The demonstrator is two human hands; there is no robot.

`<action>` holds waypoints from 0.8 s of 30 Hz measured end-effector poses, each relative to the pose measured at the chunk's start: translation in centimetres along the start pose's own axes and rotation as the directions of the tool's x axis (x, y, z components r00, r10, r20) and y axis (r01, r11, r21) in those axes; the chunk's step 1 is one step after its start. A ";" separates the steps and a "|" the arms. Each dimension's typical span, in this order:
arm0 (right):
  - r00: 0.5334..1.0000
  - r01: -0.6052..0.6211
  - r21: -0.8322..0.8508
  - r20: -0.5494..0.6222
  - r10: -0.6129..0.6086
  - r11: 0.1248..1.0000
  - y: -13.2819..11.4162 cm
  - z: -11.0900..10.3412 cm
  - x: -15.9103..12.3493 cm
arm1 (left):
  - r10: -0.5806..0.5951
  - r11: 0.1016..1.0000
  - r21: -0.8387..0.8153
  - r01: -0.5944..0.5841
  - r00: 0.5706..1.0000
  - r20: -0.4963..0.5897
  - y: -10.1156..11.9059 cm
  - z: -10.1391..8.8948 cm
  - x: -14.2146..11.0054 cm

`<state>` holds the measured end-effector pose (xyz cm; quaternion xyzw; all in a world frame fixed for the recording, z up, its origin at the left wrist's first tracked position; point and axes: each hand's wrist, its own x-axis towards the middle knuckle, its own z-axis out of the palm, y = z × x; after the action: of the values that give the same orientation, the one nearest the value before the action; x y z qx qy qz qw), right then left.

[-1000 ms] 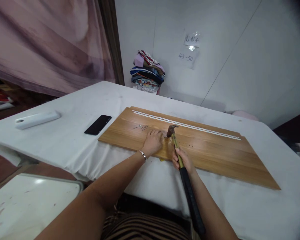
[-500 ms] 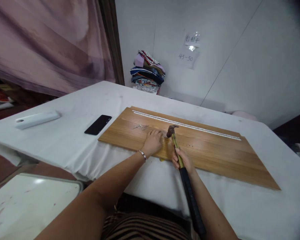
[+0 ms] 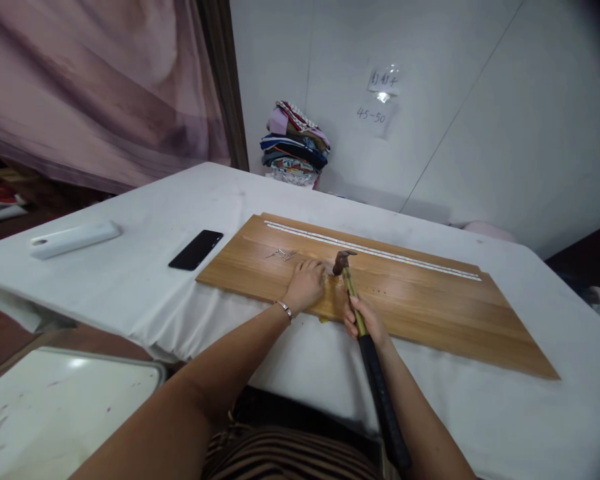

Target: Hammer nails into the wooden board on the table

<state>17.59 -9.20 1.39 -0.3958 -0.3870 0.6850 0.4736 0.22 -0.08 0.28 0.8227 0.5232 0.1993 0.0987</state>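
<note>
My right hand [image 3: 367, 319] is wrapped round the yellow upper shaft of a claw hammer [image 3: 375, 373], above its black grip. The rusty hammer head is low over the wooden board [image 3: 445, 313], just right of my left fingertips. My left hand [image 3: 306, 285] rests on the board with its fingers bent and closed together; what they hold, if anything, is hidden. A small heap of nails [image 3: 281, 254] lies on the board to the left of that hand. Right of the hammer, a short row of small dark dots [image 3: 375, 289] marks the wood.
A white measuring strip [image 3: 370, 248] runs along the board's far side. On the white-covered table [image 3: 145, 287] lie a black phone [image 3: 196, 250] and a white oblong object [image 3: 75, 239]. Folded cloths [image 3: 295, 143] are stacked by the wall. A white stool [image 3: 70, 413] stands at lower left.
</note>
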 end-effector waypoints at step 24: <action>1.000 -0.004 0.004 -0.002 0.004 1.000 0.1 0.1 0.2 | -0.001 1.000 0.010 0.001 1.000 0.003 0.1 -0.2 0.0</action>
<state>17.44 -9.03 1.34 -0.3961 -0.3846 0.6864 0.4733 0.25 -0.18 0.47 0.8232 0.5244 0.1954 0.0957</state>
